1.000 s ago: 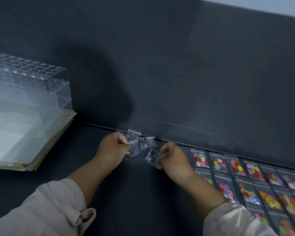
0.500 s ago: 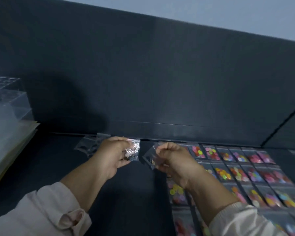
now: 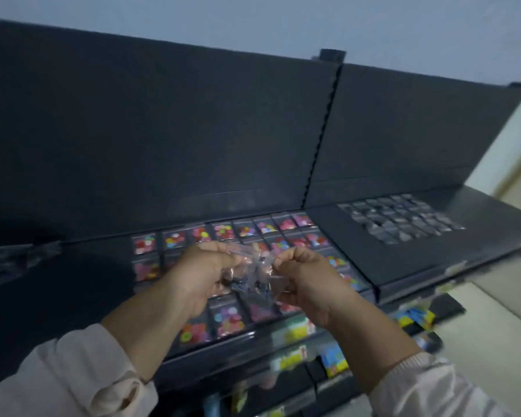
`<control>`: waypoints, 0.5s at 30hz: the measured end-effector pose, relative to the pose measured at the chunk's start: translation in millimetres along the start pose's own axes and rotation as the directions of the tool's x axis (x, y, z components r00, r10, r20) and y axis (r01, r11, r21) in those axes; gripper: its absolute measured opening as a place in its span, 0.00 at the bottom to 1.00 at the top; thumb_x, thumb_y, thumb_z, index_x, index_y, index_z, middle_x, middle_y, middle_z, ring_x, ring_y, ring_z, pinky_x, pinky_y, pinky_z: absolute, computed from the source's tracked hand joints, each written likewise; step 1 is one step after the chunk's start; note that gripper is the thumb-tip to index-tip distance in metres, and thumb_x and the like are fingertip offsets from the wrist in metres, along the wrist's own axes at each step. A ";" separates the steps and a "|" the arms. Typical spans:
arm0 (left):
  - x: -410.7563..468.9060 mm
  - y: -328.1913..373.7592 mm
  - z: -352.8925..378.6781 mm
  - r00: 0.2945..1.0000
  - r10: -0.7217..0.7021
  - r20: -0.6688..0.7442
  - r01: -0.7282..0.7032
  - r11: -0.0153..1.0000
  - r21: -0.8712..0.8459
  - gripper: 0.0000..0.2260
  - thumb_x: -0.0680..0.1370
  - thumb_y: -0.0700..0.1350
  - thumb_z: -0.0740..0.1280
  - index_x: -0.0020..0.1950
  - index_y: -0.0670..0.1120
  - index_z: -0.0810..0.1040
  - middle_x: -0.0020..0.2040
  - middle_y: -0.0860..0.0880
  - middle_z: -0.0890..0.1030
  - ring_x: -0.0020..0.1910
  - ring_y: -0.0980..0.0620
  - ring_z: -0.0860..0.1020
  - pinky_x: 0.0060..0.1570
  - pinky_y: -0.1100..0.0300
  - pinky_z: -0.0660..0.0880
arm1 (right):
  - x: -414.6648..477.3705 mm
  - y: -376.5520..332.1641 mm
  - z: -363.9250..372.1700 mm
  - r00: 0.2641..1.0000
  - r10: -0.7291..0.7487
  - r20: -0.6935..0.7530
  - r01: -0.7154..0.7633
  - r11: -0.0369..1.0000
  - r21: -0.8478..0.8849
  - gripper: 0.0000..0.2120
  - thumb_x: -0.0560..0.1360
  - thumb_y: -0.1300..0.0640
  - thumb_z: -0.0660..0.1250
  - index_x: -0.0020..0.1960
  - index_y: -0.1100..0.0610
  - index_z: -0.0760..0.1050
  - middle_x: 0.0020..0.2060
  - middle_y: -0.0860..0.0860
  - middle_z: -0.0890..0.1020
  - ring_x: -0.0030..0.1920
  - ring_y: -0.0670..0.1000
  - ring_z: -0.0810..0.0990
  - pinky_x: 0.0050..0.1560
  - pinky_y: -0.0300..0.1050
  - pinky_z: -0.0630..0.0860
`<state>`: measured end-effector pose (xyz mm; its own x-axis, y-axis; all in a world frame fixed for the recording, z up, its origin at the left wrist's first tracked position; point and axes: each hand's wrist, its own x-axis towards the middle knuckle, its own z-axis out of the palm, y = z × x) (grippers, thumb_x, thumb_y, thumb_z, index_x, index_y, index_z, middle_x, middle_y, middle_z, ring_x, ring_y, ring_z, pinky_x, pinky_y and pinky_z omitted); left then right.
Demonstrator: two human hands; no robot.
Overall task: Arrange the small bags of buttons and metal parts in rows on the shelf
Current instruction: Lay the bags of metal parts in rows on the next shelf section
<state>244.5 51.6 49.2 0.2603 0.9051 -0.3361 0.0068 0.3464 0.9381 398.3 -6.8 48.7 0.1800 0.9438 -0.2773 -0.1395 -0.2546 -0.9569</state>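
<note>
Bags of metal parts point(image 3: 254, 282) hang pinched between my left hand point(image 3: 203, 275) and right hand point(image 3: 306, 276), likely for separating one.

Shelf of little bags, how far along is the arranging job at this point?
Done: rows of colourful button bags lie on the middle of the shelf, and a grid of greyish bags lies on its right section. In hand: the left hand and right hand pinch a few clear bags of dark parts above the button rows. Left: placing those, plus some loose bags at the far left.
</note>
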 end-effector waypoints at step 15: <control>-45.2 -28.7 254.9 0.969 0.028 0.244 -0.058 0.991 0.117 0.05 0.78 0.38 0.63 0.43 0.45 0.75 0.40 0.46 0.84 0.38 0.49 0.81 0.40 0.58 0.74 | -111.4 0.4 -247.2 0.938 -0.106 -0.330 0.096 0.994 -0.047 0.09 0.77 0.64 0.63 0.38 0.59 0.74 0.31 0.57 0.78 0.30 0.53 0.74 0.31 0.41 0.75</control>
<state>478.7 -62.1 58.9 0.4883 0.8269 -0.2789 0.1044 0.2619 0.9594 618.9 -164.2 58.0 0.5055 0.8424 -0.1866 -0.0755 -0.1722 -0.9822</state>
